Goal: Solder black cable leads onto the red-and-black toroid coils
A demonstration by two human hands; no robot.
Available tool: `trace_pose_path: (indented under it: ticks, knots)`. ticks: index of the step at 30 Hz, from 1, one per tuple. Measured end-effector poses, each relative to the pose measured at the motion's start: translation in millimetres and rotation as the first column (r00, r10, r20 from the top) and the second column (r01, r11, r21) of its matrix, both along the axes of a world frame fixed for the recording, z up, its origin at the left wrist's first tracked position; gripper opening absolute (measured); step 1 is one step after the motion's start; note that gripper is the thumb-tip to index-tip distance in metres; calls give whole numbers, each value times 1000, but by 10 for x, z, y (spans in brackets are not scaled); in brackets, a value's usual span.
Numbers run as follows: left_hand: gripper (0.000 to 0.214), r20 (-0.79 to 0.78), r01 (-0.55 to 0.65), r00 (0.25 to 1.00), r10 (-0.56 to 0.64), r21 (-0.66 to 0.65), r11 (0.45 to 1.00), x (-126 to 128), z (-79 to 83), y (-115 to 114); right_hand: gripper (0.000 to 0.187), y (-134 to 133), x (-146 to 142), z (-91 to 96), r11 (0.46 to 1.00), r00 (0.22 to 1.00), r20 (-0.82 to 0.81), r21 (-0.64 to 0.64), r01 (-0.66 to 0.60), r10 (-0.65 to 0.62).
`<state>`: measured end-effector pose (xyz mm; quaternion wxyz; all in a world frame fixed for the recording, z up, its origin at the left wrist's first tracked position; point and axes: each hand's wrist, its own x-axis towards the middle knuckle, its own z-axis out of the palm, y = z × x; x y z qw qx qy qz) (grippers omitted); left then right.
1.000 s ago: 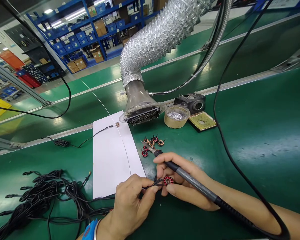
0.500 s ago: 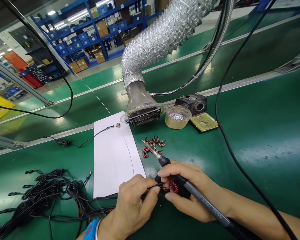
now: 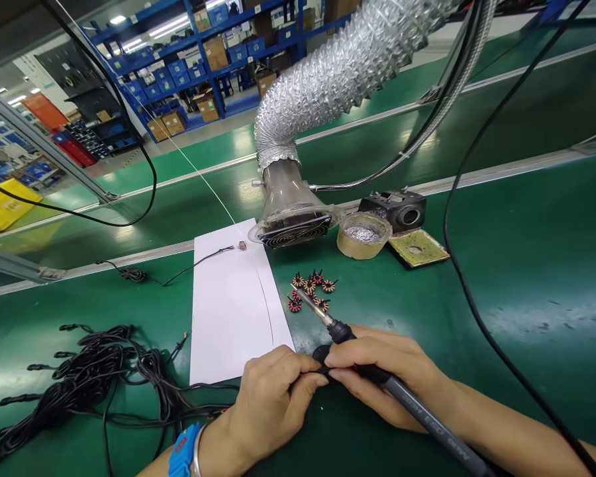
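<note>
My right hand (image 3: 397,371) is closed around a soldering iron (image 3: 422,411), its bare tip (image 3: 305,297) pointing up and left over a cluster of small wound ring coils (image 3: 310,286). The thumb and forefinger of that hand also pinch at the end of a black cable (image 3: 324,372). My left hand (image 3: 278,397) grips the same cable between thumb and forefinger, the two hands' fingertips almost touching. Whatever is inside the right fingers is hidden. A white sheet (image 3: 228,318) lies just beyond my left hand, and bundled black cables (image 3: 94,371) lie to its left.
A fume extractor hood (image 3: 293,218) on a silver duct hangs over the sheet's far edge. Behind the coils stand a round tub (image 3: 363,235) of shiny metal bits, a yellow sponge tray (image 3: 417,248) and an iron holder (image 3: 397,209). A black cord (image 3: 461,278) hangs at the right.
The red-wound ring coil that showed by the right fingers is now out of sight. My right fingertips have closed onto the cable beside my left ones. The whole view has shifted slightly.
</note>
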<state>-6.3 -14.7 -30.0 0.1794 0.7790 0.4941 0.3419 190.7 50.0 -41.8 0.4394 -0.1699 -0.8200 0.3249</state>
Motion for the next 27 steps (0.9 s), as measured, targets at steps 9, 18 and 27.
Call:
trace_pose_path:
  ticks: [9, 18, 27]
  knots:
    - [9, -5, -17, 1000, 17, 6, 1000, 5, 5, -18, 29, -38, -16, 4, 1000, 1000, 22, 14, 16, -16]
    - [10, 49, -76, 996, 79, -58, 995, 11, 67, -10, 34, -30, 11, 48, 995, 997, 72, -98, 17, -10]
    - [13, 110, -80, 987, 121, -324, 943, -7, 108, -4, 35, -29, 16, 7, 991, 998, 48, -130, -23, 29]
